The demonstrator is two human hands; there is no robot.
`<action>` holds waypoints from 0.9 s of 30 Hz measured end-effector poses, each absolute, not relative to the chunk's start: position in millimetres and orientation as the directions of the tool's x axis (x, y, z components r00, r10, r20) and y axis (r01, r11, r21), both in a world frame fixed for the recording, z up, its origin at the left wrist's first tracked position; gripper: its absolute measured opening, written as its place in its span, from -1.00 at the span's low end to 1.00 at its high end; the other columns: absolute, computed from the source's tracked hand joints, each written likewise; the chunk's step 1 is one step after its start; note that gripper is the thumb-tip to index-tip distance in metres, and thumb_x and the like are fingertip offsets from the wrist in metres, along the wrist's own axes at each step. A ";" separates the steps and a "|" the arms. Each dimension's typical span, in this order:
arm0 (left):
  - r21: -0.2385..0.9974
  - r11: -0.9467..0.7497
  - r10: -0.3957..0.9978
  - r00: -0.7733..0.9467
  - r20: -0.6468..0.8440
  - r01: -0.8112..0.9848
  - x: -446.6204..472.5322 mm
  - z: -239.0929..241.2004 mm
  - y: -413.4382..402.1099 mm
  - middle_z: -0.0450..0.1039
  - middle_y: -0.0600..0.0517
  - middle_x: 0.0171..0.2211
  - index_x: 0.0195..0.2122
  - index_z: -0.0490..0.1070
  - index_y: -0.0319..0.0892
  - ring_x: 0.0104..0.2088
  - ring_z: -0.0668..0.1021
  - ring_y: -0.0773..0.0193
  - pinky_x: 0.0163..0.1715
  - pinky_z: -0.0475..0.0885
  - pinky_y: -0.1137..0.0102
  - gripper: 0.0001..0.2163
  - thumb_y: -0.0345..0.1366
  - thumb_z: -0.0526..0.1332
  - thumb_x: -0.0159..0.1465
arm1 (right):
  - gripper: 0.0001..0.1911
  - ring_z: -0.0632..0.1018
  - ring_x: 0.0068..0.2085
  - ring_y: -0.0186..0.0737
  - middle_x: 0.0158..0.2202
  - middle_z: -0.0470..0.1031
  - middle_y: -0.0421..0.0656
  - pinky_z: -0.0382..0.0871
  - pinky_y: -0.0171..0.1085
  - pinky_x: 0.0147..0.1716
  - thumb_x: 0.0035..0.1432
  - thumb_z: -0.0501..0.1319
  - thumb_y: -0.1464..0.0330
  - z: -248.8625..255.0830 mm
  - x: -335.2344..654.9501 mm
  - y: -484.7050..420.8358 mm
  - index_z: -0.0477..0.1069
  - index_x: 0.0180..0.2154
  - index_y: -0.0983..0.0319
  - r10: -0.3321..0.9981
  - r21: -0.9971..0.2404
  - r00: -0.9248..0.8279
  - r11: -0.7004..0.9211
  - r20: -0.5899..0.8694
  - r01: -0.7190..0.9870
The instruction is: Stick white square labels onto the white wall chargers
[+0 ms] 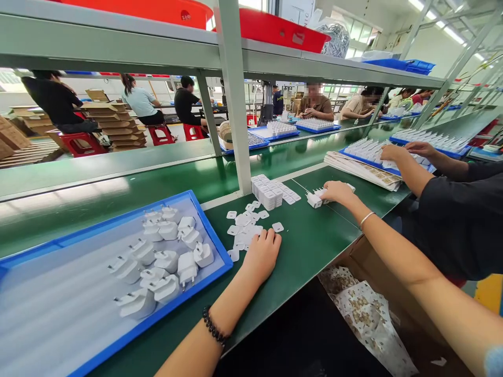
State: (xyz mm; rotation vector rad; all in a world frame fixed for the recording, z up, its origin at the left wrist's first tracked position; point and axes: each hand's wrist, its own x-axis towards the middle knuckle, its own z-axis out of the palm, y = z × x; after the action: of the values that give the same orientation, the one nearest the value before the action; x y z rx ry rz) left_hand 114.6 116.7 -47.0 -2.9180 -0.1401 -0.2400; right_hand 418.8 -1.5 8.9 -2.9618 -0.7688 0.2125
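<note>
Dragging the half-curled left hand point(264, 255) could scatter loose square plates point(242, 221) on the bench point(301, 246); a nudge from the cupped right hand point(341, 192) could topple plug chargers point(314, 200) under it. Neither grip is discernible.

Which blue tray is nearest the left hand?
The tray just left of the left hand, holding loosely scattered plugs; the other blue trays all sit farther off.

Black beaded bracelet point(213, 329), thin white bangle point(365, 218) — plus light-blue sleeve point(494, 362).
</note>
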 end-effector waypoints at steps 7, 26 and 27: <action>-0.107 -0.985 0.106 0.965 0.241 0.135 110.5 -37.1 122.9 0.56 -0.18 -0.09 -0.04 0.48 -0.28 -0.07 0.59 -0.01 -0.09 0.51 0.17 -0.77 -0.44 0.09 0.36 | -0.54 0.58 0.00 -0.04 0.07 0.51 0.02 0.51 0.01 -0.01 0.34 0.27 0.14 35.5 397.0 -12.5 0.41 0.14 0.27 0.441 -0.129 0.895 -0.893 -0.060 0.432; 0.886 -0.452 0.819 0.343 0.459 -0.104 79.7 -8.7 180.0 0.66 -0.10 -0.17 -0.16 0.57 -0.22 -0.14 0.65 0.12 -0.11 0.54 0.26 -0.65 -0.19 0.48 0.07 | -0.48 0.52 -0.22 -0.14 -0.24 0.51 -0.13 0.38 -0.21 -0.24 0.04 0.34 0.05 39.0 297.8 65.9 0.46 -0.04 0.22 0.986 -0.707 -0.040 -0.089 -0.164 0.702; 0.915 -0.385 0.856 0.321 0.404 -0.122 79.0 -8.8 183.4 0.66 -0.09 -0.19 -0.17 0.57 -0.23 -0.16 0.65 0.13 -0.15 0.54 0.28 -0.65 -0.18 0.49 0.05 | -0.55 0.51 -0.28 -0.14 -0.31 0.50 -0.14 0.35 -0.22 -0.29 -0.03 0.39 0.10 32.7 308.2 68.5 0.50 -0.16 0.23 0.980 -0.674 -0.013 -0.125 -0.196 0.728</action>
State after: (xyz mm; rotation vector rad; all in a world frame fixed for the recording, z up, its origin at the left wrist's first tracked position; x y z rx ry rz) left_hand 79.0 183.4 -8.8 -3.0975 -1.3177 -2.4102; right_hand 308.2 68.5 32.7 -1.8938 -1.7743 0.9160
